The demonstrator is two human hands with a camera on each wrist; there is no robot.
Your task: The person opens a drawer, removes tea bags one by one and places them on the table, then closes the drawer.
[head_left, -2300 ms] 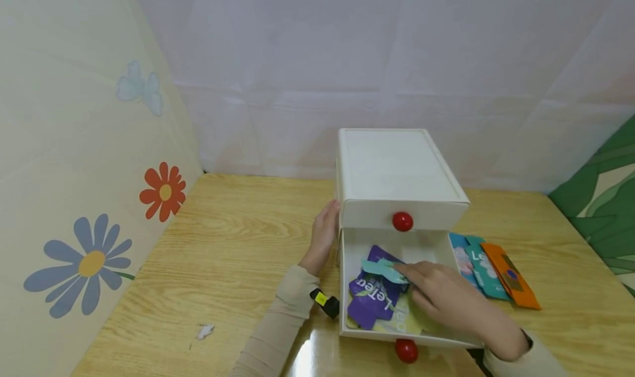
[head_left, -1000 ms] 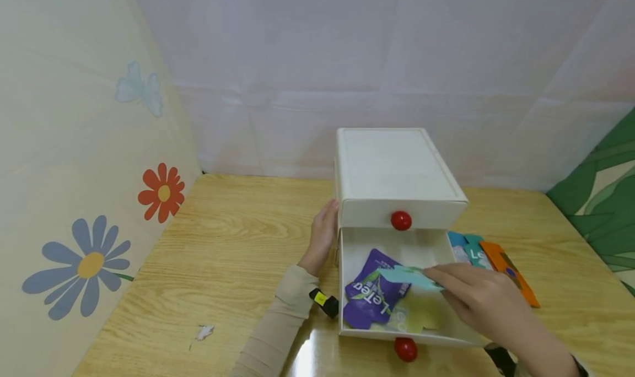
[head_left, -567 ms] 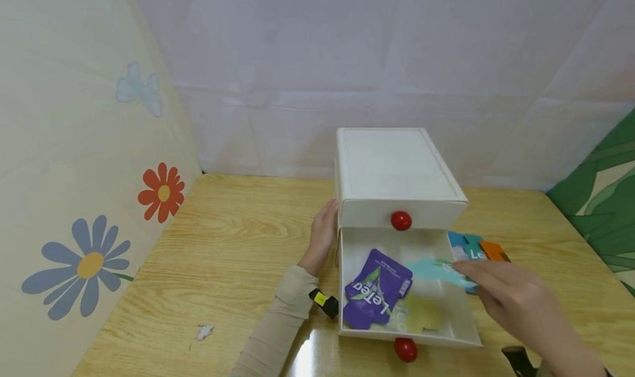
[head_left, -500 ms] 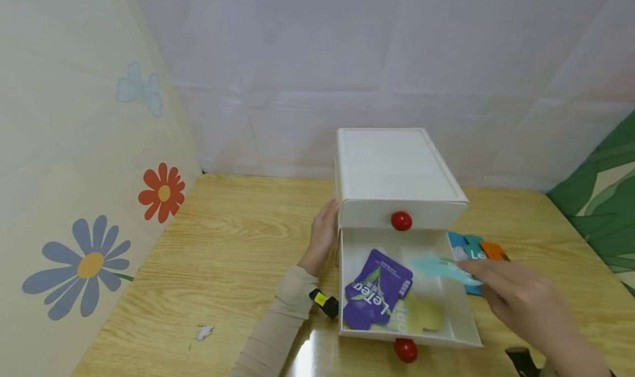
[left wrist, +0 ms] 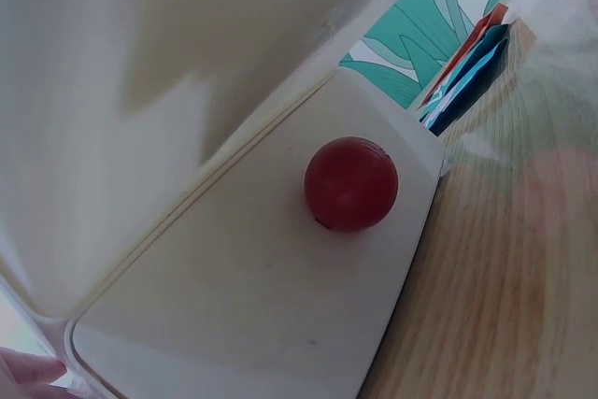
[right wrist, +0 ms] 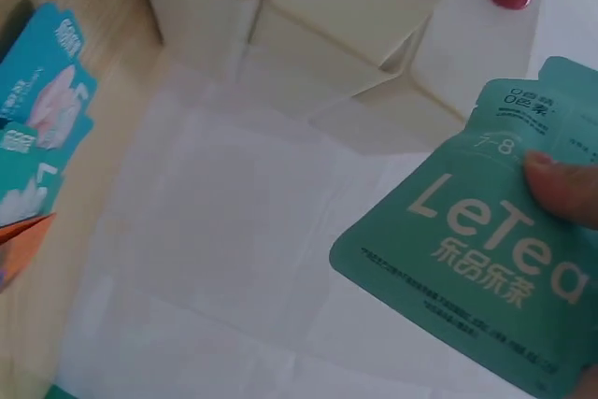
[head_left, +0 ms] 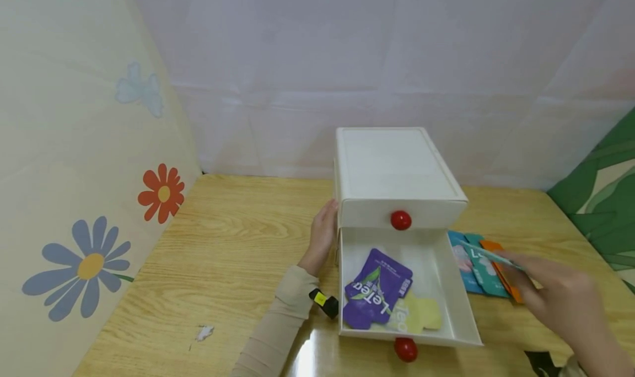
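Observation:
A white two-drawer cabinet (head_left: 397, 167) stands on the wooden table. Its lower drawer (head_left: 461, 305) is pulled out, and in it lie a purple LeTea pouch (head_left: 377, 294) and a pale yellow pouch (head_left: 420, 315). My left hand (head_left: 324, 231) rests flat against the cabinet's left side. My right hand (head_left: 516, 269) pinches a teal LeTea pouch (head_left: 488, 254), to the right of the drawer and above a row of pouches (head_left: 478, 267) on the table. The right wrist view shows the teal pouch (right wrist: 495, 268) under one of my fingertips (right wrist: 561, 184).
Red knobs mark the closed upper drawer (head_left: 401, 220) and the open lower drawer (head_left: 405, 349); the left wrist view has the lower knob (left wrist: 350, 184) up close. Blue, teal and orange pouches lie beside the cabinet. A flowered wall (head_left: 89, 200) bounds the left.
My right hand lifted the teal pouch out of the drawer and carried it right, over the pouches on the table. My left hand and the cabinet stayed put.

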